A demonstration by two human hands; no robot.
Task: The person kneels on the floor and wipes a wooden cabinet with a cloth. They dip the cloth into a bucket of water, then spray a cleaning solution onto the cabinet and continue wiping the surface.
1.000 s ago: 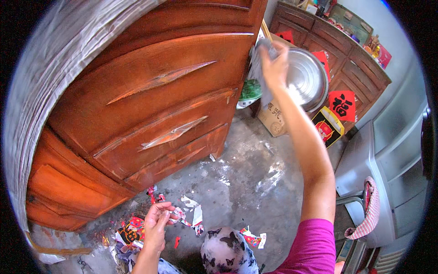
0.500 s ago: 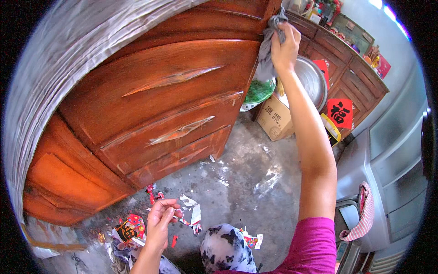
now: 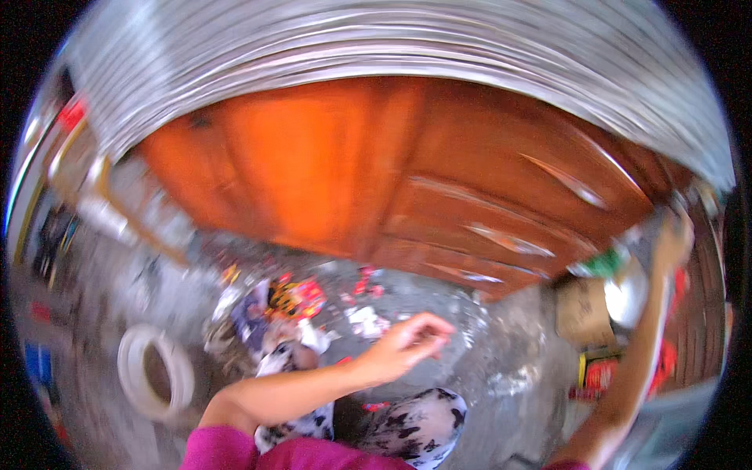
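Observation:
My right hand (image 3: 674, 239) is stretched far out to the right, at the end of the reddish-brown wooden cabinet (image 3: 509, 164). Motion blurs it; a grey cloth (image 3: 648, 227) shows beside the fingers, gripped against the cabinet's side edge. My left hand (image 3: 415, 341) hangs over the floor in front of the cabinet, its fingers loosely bent and apart with nothing visible in them. Carved drawer pulls (image 3: 513, 239) run along the cabinet front, and a pale striped sheet (image 3: 376, 39) covers its top.
Torn red and white paper scraps (image 3: 364, 317) litter the grey floor near my knees (image 3: 423, 423). A cardboard box (image 3: 583, 313) and a round metal lid (image 3: 627, 294) stand at the right. At the left are a white ring-shaped object (image 3: 157, 372) and a wooden-framed piece (image 3: 129, 204).
My view has swung left, bringing the cabinet's orange left part to the middle. The right hand still reaches to the cabinet's end with the cloth; the left arm now extends across to the right.

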